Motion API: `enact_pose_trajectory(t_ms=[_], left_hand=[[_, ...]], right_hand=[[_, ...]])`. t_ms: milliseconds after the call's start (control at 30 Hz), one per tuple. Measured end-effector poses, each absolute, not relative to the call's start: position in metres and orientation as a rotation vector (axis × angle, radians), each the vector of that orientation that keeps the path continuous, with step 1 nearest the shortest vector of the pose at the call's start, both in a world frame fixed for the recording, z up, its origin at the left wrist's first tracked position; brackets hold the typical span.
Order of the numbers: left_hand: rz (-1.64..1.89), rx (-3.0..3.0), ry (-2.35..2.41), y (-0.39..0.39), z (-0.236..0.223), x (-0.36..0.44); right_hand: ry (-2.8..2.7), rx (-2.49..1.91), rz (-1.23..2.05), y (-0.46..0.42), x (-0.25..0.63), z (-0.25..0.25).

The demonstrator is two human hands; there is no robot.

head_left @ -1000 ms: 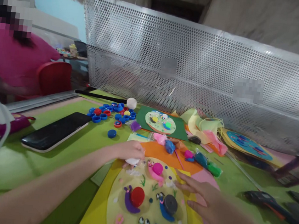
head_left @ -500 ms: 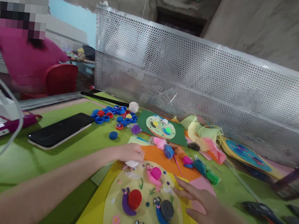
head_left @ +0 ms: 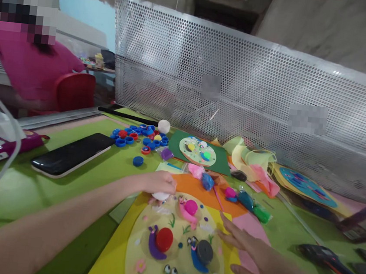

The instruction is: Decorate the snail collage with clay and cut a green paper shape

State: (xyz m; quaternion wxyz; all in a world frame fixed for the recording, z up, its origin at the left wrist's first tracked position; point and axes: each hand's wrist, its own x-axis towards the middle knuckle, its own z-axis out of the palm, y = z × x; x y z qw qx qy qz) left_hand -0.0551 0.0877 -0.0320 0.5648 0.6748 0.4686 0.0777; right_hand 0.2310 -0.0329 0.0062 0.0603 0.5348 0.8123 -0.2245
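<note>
No text, label, brand, number or sign can be read here.

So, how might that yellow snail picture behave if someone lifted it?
The snail picture might flex, since its yellow backing looks thin. The raised red disc could make it sag there, and the small eyes on stalks look easily knocked off.

Three oval pictures (head_left: 180, 259) lay on the table (head_left: 117, 165): one near, one far, one right. The near one bore four snails (head_left: 163, 240) and one pink flower (head_left: 140, 266). One phone (head_left: 73, 154) lay left; the heaped caps (head_left: 121, 142) could not be counted.
</note>
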Motion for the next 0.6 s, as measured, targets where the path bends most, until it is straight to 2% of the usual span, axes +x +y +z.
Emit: enact_pose_trajectory(t_ms=[300, 600], left_hand=[[0.186, 1.598, 1.063, 0.091, -0.038, -0.055], [0.196, 1.612, 1.067, 0.089, -0.036, -0.055]], right_hand=[[2.31, 1.681, -0.742, -0.039, 0.216, 0.008], [2.408, 1.634, -0.7, -0.038, 0.219, 0.002]])
